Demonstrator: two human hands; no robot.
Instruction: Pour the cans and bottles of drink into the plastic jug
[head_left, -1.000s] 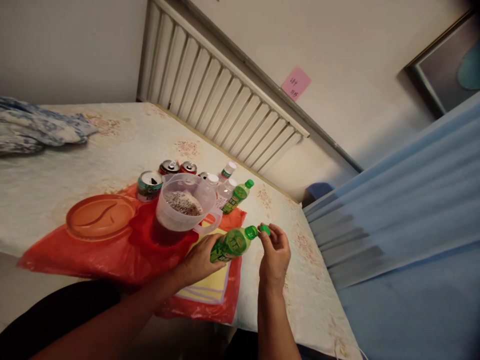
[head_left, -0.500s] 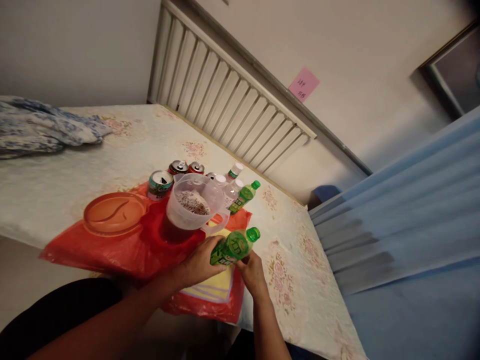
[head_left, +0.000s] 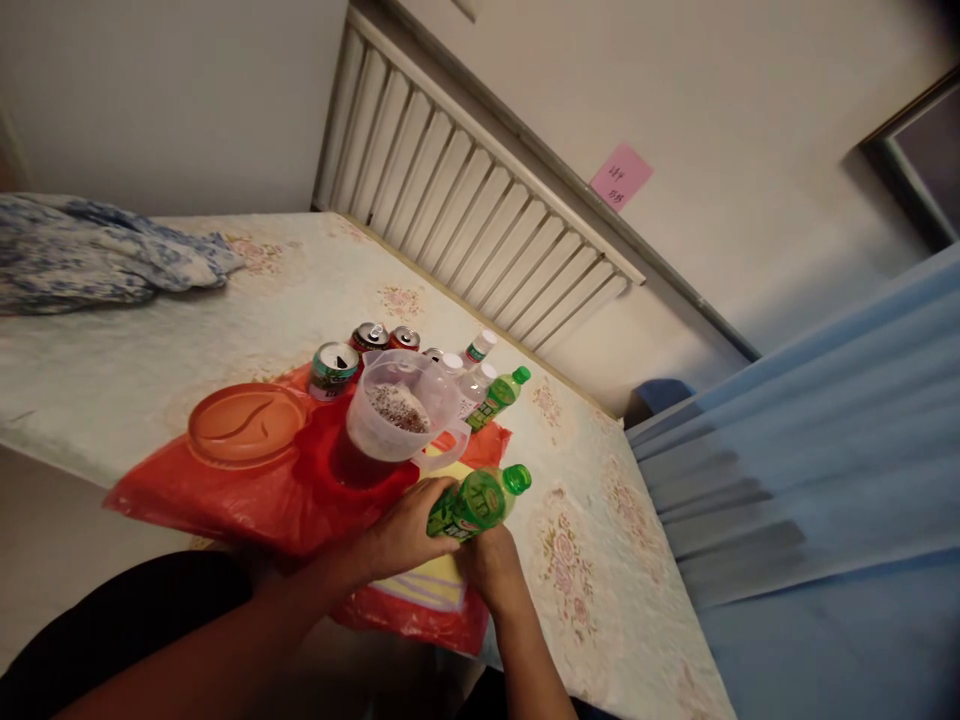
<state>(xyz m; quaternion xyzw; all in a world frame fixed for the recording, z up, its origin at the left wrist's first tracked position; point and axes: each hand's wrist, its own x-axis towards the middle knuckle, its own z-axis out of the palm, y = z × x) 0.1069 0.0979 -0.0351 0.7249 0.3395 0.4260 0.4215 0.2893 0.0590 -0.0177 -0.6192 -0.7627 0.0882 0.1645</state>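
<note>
The left grip [head_left: 409,530] is curled firmly round the lower part of a green, transparent plastic bottle [head_left: 484,500] with a printed label. The bottle leans out to the right of this grip, its uncapped green mouth pointing away from the palm. The right grip [head_left: 491,568] sits just beside the left one, at the underside of the bottle; its fingers are hidden, so whether they are spread or pinching something cannot be told.

Just beyond the left grip, a translucent plastic jug [head_left: 370,436] holds brown, foamy liquid [head_left: 401,407], its handle on the side toward the bottle. The jug stands on a glossy red plastic sheet [head_left: 195,500] that spreads left of and beneath the grips. A yellow sheet with pale purple lines [head_left: 427,588] lies under both grips. Well to the left of the left grip is a round orange plastic disc [head_left: 247,425]. Farther beyond the grips stand a teal-and-silver metal can [head_left: 334,373] and a second green bottle [head_left: 495,400], capped. All this rests on a desk [head_left: 592,480] covered in pale floral cloth.
</note>
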